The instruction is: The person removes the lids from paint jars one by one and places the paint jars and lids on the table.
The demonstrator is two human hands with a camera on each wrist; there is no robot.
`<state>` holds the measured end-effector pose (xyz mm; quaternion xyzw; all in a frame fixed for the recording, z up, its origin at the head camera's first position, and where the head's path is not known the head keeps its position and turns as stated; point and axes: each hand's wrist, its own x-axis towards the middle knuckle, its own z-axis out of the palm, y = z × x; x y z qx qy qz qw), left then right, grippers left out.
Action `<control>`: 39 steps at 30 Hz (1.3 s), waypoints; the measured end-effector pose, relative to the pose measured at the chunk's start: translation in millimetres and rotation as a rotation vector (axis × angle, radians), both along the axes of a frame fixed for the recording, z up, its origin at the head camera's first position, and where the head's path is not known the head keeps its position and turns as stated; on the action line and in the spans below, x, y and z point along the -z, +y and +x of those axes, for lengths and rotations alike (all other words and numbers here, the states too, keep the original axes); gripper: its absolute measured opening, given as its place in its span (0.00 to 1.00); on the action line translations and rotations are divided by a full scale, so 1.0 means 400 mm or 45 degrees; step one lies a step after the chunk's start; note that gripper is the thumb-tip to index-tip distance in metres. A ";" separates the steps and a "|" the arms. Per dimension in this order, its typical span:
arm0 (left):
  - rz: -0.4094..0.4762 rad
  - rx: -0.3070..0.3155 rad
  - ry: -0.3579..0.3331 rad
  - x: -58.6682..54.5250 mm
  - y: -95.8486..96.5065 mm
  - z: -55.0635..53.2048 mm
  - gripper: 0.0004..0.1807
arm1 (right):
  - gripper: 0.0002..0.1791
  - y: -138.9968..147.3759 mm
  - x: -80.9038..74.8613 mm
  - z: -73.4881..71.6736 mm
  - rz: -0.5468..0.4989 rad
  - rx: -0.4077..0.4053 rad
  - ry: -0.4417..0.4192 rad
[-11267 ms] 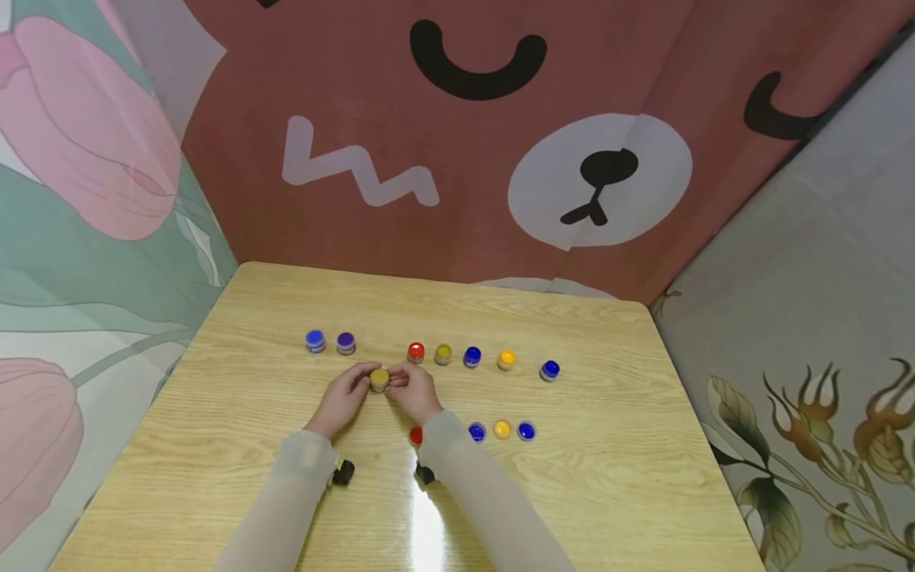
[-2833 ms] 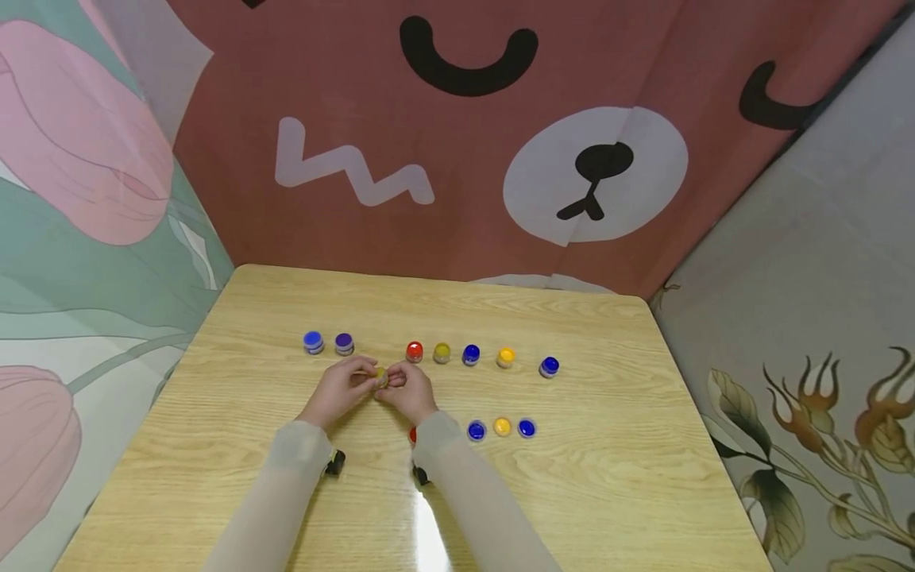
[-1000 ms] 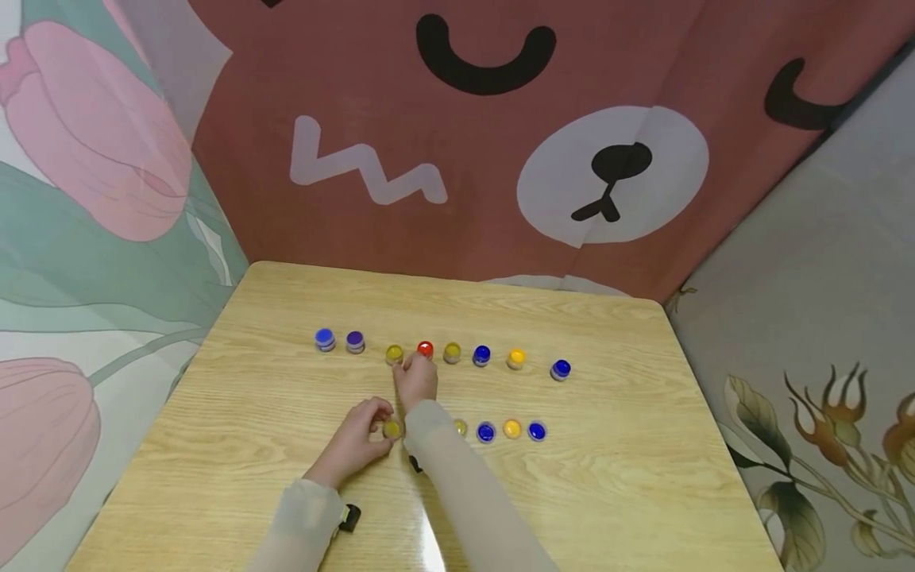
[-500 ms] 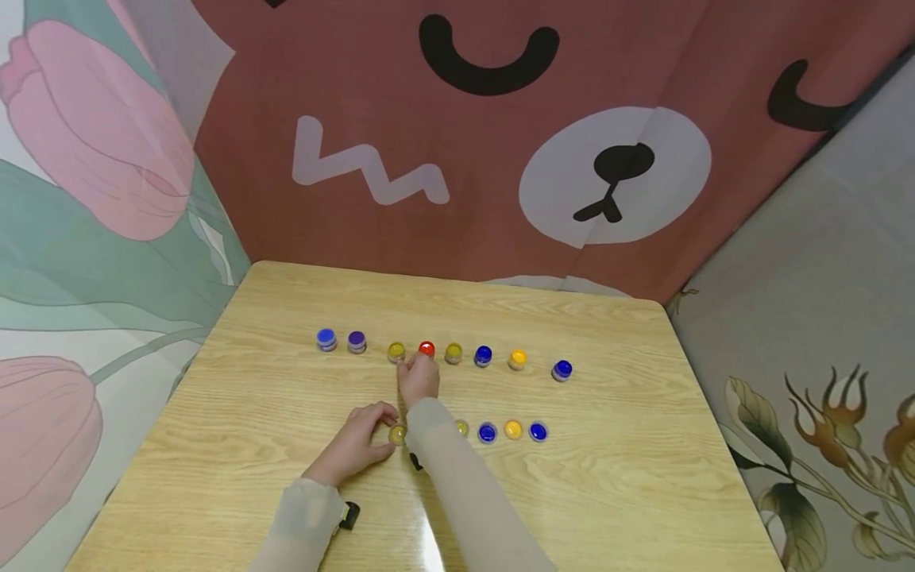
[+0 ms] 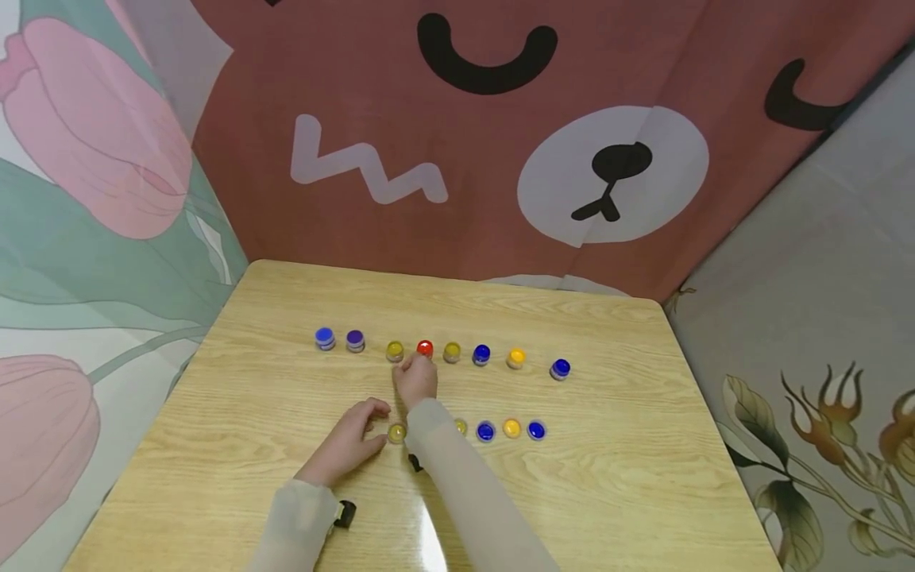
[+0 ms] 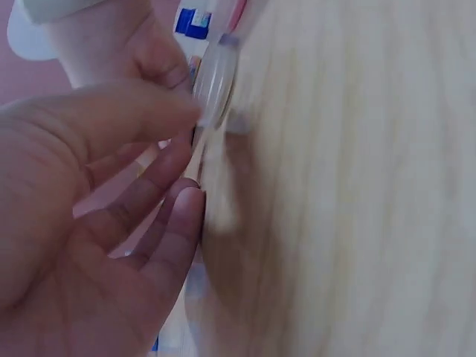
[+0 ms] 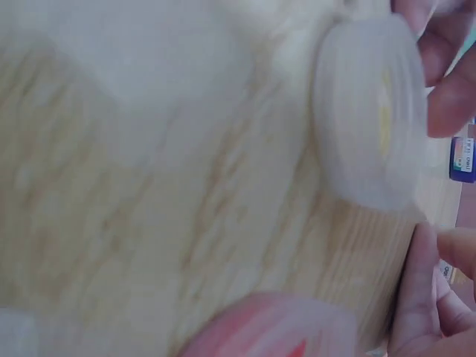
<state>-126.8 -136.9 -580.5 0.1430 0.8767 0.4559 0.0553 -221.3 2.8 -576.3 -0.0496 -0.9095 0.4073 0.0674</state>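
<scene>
My left hand (image 5: 348, 441) rests low over the table, thumb and fingers spread apart. Beside its thumb lies an olive-yellow round lid (image 5: 396, 433), clear-walled in the right wrist view, where the same lid (image 7: 372, 111) shows near my left fingertips. My right hand (image 5: 416, 381) is farther forward, at the near side of an olive-yellow paint pot (image 5: 395, 351) and a red paint pot (image 5: 425, 348). It covers part of the red pot; whether its fingertips grip either pot is hidden. A red lid (image 7: 275, 331) shows in the right wrist view, under my right forearm.
Left in the back row stand a light blue pot (image 5: 325, 338) and a purple pot (image 5: 355, 341). Rightward follow an olive pot (image 5: 452, 352), a blue pot (image 5: 481, 354), an orange-yellow pot (image 5: 516, 357) and another blue pot (image 5: 561, 369). Several coloured lids, including an orange-yellow lid (image 5: 511, 428), lie in front.
Earlier both hands held the olive pot together. It now stands left of the red pot, and its lid lies in the front row. Lately my left fingers have drawn slightly off the lid.
</scene>
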 end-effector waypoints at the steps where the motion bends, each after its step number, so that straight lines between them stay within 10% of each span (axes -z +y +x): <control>1: 0.016 -0.034 -0.009 -0.003 -0.005 -0.003 0.21 | 0.10 -0.002 0.000 0.001 -0.010 0.001 0.002; 12: -0.023 -0.338 -0.014 -0.020 -0.066 -0.099 0.28 | 0.04 -0.048 -0.012 0.029 -0.056 -0.094 -0.005; 19: -0.065 -0.332 0.037 -0.027 -0.083 -0.175 0.32 | 0.15 -0.077 -0.019 0.029 -0.179 -0.317 0.028; 27: -0.049 -0.308 0.020 -0.019 -0.084 -0.233 0.35 | 0.39 -0.101 -0.041 0.003 -0.255 -0.547 -0.179; 39: -0.033 -0.304 -0.022 -0.017 -0.088 -0.235 0.34 | 0.47 -0.100 -0.058 -0.015 -0.266 -0.668 -0.304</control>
